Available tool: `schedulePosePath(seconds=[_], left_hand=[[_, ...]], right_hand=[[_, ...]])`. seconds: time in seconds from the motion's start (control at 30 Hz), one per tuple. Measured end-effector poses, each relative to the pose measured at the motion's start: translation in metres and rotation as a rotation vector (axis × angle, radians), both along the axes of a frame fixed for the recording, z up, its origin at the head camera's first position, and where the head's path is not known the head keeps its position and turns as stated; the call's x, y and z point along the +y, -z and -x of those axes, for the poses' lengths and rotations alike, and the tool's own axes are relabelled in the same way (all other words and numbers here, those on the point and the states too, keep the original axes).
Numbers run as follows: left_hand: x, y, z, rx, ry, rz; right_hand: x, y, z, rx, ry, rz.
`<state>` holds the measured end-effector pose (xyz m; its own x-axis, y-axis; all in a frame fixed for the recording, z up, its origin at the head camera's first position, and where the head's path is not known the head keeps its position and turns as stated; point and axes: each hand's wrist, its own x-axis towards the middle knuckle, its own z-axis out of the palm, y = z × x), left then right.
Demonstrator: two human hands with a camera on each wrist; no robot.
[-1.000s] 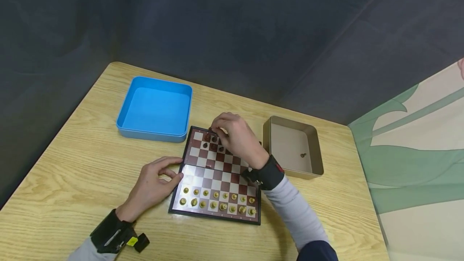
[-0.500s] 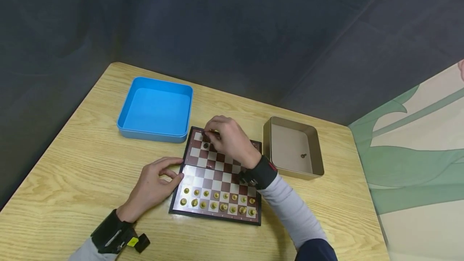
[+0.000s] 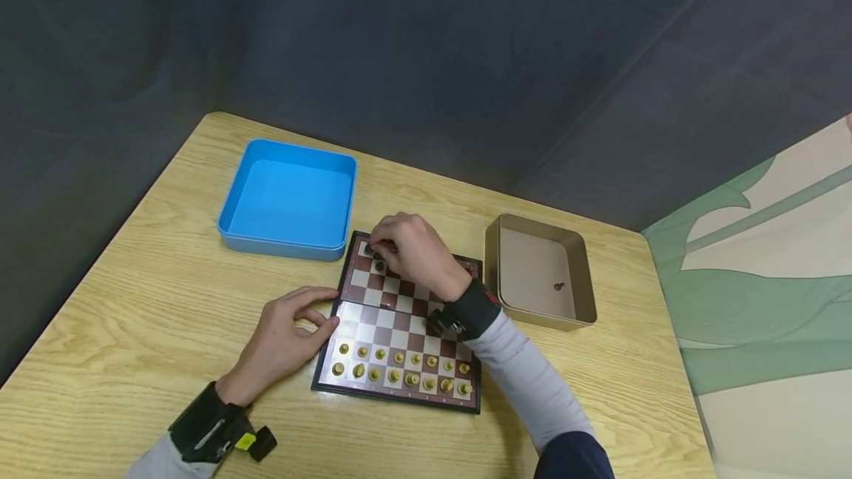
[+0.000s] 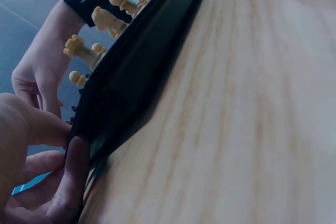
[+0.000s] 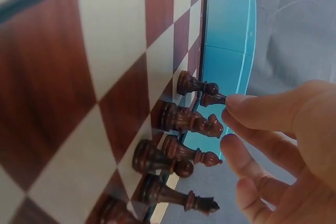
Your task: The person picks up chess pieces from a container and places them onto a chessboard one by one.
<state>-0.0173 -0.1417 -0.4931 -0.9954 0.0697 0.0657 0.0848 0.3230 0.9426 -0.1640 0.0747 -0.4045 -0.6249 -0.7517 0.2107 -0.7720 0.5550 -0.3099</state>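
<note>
A chessboard lies on the wooden table. At its left edge, my left hand holds the frame with thumb and fingers. My right hand reaches over the far-left corner. Its thumb and fingertips pinch a dark chess piece, whose top they hide; its base is at the corner square. Beside it in the right wrist view stand a dark pawn, a knight, a bishop and a queen. Gold pieces, among them a rook, fill two rows on the near side.
A blue tray sits beyond the board's far-left corner. To the right is a beige tin with one small dark piece inside. A dark curtain hangs behind the table.
My right hand has moved left along the far row and lowered the dark piece to the corner. My left hand keeps its place on the board's edge.
</note>
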Motion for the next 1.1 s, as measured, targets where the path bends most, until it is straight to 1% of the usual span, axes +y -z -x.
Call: schedulePosePath(seconds=[0.23,0.47,0.83,1.1], left_hand=[[0.0010,0.0001,0.0001,0.005,0.001,-0.003],[0.0013,0.0010,0.0004,0.008,0.002,-0.008],[0.0004,0.0020,0.0009,0.033,0.000,0.017],[0.0001,0.0015,0.0004,0.016,0.001,0.014]], right_hand=[[-0.0023,0.0009,0.0031,-0.005,-0.018,-0.001],[-0.0036,0.0034,0.0056,-0.009,-0.019,-0.014],[-0.0039,0.0041,0.0060,-0.014,-0.031,-0.005],[-0.0058,0.0012,0.0056,-0.006,-0.044,-0.007]])
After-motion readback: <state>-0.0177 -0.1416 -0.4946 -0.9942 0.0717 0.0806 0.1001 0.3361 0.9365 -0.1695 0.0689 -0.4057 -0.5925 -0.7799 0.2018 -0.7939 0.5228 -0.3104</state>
